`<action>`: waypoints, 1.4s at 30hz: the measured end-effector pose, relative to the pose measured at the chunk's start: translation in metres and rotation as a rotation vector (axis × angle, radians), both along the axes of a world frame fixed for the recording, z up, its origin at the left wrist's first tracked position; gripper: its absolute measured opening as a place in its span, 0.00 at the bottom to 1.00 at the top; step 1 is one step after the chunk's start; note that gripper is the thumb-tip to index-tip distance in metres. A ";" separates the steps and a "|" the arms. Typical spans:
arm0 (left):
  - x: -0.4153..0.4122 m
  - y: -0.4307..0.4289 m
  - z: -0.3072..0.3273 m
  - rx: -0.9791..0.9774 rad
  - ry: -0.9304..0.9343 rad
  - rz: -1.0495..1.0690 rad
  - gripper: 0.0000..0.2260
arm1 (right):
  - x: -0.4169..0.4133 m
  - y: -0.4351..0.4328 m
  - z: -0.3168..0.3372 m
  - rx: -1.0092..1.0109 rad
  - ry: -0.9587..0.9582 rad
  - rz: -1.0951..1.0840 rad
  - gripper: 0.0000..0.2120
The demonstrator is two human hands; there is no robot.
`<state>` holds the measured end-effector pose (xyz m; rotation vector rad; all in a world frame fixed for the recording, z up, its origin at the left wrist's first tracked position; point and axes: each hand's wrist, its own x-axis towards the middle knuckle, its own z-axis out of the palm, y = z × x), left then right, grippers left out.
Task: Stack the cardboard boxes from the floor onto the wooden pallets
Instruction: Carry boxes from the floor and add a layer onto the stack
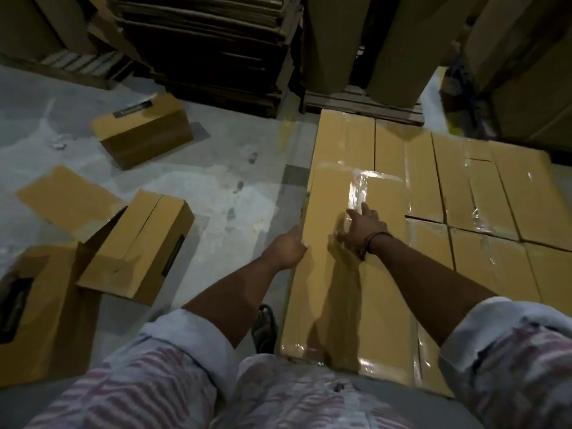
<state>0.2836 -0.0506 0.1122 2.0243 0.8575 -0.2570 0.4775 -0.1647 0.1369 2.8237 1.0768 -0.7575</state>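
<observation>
boxes (349, 274): matt cardboard (glossy clear tape) | floor (216, 181): rough, probably concrete

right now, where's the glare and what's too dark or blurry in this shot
Head view: glare flares off the clear tape on the long box; the right hand throws a shadow across its top; the stacked pallets sink into near black; the striped shirt at the bottom is blurred.

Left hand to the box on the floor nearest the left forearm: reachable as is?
Probably yes. Bare floor lies between the left hand and that floor box; nothing blocks the way. The hand rests on the left edge of the long box.
</observation>
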 end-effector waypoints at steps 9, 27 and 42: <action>0.087 0.089 -0.020 -0.121 -0.113 0.044 0.22 | 0.077 0.138 -0.003 0.001 0.018 -0.023 0.43; 0.119 0.107 -0.056 -0.361 -0.153 0.298 0.18 | 0.094 0.160 -0.028 0.079 -0.073 -0.023 0.39; 0.210 0.206 -0.158 -0.061 0.122 0.081 0.23 | 0.098 0.191 -0.056 0.329 -0.056 -0.258 0.21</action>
